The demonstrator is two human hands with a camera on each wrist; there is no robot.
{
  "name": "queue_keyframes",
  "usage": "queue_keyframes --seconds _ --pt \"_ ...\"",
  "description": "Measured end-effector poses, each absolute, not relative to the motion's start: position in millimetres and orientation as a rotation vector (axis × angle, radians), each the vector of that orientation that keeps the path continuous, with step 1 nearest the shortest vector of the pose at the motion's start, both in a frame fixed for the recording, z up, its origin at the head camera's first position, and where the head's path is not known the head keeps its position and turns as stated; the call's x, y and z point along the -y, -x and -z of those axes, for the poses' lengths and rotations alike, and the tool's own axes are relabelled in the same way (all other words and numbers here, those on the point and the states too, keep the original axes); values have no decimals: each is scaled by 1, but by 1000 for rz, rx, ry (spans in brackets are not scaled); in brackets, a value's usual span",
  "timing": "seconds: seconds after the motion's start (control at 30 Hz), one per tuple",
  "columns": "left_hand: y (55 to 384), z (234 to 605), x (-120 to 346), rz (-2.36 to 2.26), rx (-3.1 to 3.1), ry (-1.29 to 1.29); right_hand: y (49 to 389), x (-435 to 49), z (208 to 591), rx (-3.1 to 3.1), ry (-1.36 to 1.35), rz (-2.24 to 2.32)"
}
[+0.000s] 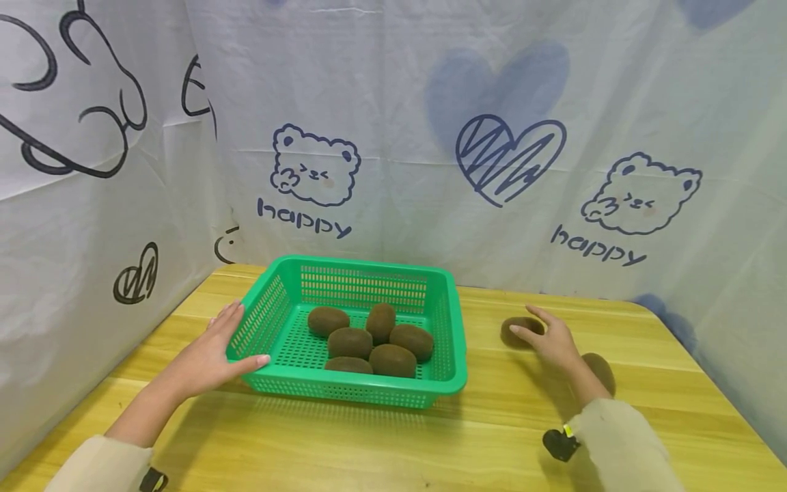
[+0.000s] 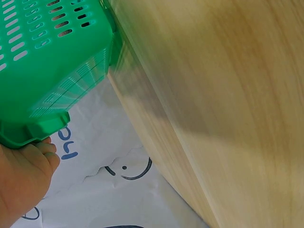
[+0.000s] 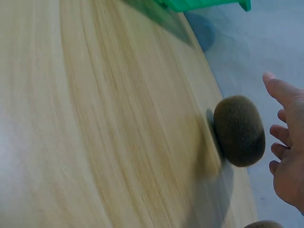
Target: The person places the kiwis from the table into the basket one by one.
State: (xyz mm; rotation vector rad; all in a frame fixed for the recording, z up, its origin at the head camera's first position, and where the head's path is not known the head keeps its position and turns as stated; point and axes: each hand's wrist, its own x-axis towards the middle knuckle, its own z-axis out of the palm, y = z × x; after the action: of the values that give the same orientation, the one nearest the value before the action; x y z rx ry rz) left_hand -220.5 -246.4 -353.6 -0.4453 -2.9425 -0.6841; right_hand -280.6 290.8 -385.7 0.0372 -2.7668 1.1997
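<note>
A green plastic basket (image 1: 455, 342) with slotted walls holds several brown kiwis (image 1: 349, 343). At its left side my left hand (image 1: 212, 352) grips the rim, thumb over the front left corner. The left wrist view shows that hand's fingers (image 2: 42, 154) bent against the rim. To the right of the basket, a loose kiwi (image 1: 515, 333) lies on the table. Over it hovers my right hand (image 1: 556, 345), thumb and fingers spread. In the right wrist view a gap shows between the hand (image 3: 289, 142) and the kiwi (image 3: 239, 130).
Another kiwi (image 1: 599, 373) lies nearer, partly hidden behind the right wrist. The wooden table (image 1: 393, 451) meets a hanging white cloth (image 1: 399, 205) with bear and heart drawings at the back. More cloth (image 1: 74, 273) hangs along the left side.
</note>
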Motion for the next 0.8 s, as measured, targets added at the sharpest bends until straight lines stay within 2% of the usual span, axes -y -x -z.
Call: queue_keyframes --seconds 0.8 --pt "221 353 247 688 2947 454 291 -295 403 2836 -157 -1054"
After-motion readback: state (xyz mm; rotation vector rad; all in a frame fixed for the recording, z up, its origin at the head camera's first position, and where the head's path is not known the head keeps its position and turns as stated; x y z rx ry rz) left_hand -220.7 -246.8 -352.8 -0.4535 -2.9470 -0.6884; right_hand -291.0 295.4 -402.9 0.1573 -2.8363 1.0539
